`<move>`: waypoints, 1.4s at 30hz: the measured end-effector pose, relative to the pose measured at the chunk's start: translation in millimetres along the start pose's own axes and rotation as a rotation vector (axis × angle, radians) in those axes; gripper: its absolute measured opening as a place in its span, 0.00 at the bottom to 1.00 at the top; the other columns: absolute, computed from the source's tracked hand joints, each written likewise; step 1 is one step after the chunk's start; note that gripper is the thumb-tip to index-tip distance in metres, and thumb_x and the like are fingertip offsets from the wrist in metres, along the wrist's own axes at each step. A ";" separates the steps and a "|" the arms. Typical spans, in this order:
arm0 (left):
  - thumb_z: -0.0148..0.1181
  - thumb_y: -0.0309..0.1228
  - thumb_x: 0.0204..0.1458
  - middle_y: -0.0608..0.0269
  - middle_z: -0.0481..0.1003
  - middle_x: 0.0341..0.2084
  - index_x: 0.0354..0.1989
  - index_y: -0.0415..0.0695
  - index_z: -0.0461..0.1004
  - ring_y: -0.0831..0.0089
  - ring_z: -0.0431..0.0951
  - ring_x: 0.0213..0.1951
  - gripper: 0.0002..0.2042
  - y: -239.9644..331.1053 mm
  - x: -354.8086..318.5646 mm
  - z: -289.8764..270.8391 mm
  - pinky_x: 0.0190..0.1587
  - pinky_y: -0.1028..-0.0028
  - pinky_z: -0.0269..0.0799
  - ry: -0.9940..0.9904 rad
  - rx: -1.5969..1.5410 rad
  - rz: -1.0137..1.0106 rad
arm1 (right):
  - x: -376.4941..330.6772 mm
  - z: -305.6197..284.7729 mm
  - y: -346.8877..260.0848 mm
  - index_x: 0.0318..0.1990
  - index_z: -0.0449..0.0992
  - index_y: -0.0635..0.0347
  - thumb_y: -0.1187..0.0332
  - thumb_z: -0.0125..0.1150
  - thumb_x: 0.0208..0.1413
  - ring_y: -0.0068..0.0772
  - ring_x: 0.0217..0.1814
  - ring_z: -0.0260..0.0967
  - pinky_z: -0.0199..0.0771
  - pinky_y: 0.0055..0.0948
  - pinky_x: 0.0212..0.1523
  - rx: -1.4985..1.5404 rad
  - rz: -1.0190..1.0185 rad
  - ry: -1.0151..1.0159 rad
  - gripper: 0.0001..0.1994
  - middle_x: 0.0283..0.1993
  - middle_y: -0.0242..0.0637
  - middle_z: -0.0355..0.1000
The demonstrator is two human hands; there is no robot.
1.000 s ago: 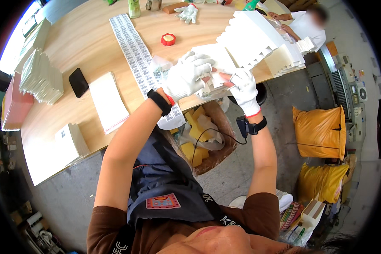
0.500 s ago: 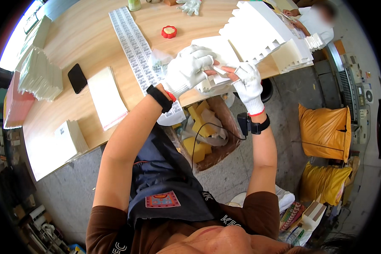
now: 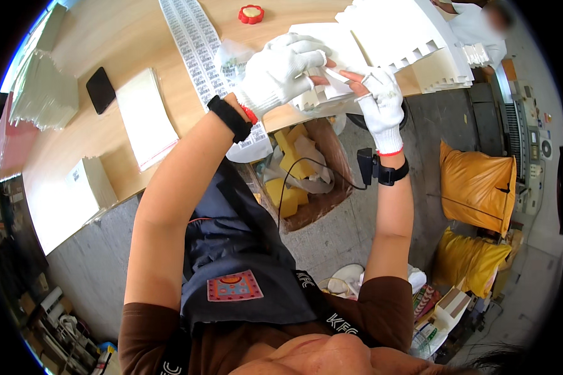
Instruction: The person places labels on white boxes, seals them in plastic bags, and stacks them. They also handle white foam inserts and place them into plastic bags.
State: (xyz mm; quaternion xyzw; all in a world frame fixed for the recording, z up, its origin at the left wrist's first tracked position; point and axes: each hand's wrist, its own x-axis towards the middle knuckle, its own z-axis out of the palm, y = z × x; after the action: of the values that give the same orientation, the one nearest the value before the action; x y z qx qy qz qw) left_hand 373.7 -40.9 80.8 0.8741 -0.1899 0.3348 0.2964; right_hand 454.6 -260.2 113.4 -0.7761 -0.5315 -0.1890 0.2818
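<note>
My left hand (image 3: pixel 278 72), in a white knit glove, grips a small folded white paper piece (image 3: pixel 325 92) at the table's near edge. My right hand (image 3: pixel 378 100), also gloved with bare fingertips, pinches the same piece from the right. Just behind them lies a stack of white notched cardboard sheets (image 3: pixel 394 31). A long strip of printed labels (image 3: pixel 194 44) runs across the wooden table (image 3: pixel 125 44) to the left of my left hand and hangs over the edge.
A red round tape holder (image 3: pixel 251 13), a black phone (image 3: pixel 100 89), a white paper pad (image 3: pixel 145 117) and white stacks (image 3: pixel 44 94) lie on the table. Below the edge stands a box with yellow scraps (image 3: pixel 297 175). Orange bags (image 3: pixel 475 181) sit at right. Another person (image 3: pixel 475 19) works far right.
Both hands have stayed together on the white piece, my fingers shifting on it. The view has tilted so the table sits higher in the picture.
</note>
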 end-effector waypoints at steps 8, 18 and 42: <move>0.66 0.31 0.43 0.63 0.78 0.40 0.32 0.45 0.78 0.61 0.76 0.45 0.08 -8.0 3.6 8.5 0.47 0.67 0.73 0.147 0.026 0.122 | -3.6 3.8 6.6 0.41 0.83 0.49 0.61 0.67 0.47 0.37 0.32 0.64 0.66 0.34 0.35 -0.159 -0.127 0.009 0.13 0.27 0.31 0.68; 0.64 0.30 0.47 0.67 0.78 0.38 0.35 0.47 0.77 0.64 0.76 0.44 0.07 -0.1 1.6 12.0 0.47 0.69 0.73 0.125 0.038 -0.038 | -0.5 3.5 -3.8 0.39 0.83 0.53 0.64 0.61 0.53 0.36 0.29 0.64 0.65 0.33 0.33 -0.074 0.054 0.041 0.09 0.25 0.32 0.68; 0.57 0.40 0.59 0.51 0.68 0.55 0.62 0.41 0.59 0.58 0.72 0.54 0.26 127.3 -86.5 -85.6 0.55 0.57 0.72 0.538 -1.878 -1.358 | 11.9 -19.0 -161.0 0.41 0.79 0.56 0.61 0.62 0.50 0.34 0.44 0.72 0.74 0.32 0.44 -0.162 -0.628 -0.161 0.13 0.43 0.33 0.74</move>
State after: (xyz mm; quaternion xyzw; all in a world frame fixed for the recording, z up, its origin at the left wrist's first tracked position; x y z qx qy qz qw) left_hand 204.8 -70.0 121.6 0.1383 0.2092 0.0119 0.9680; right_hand 309.0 -219.3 173.2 -0.6067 -0.7486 -0.2464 0.1041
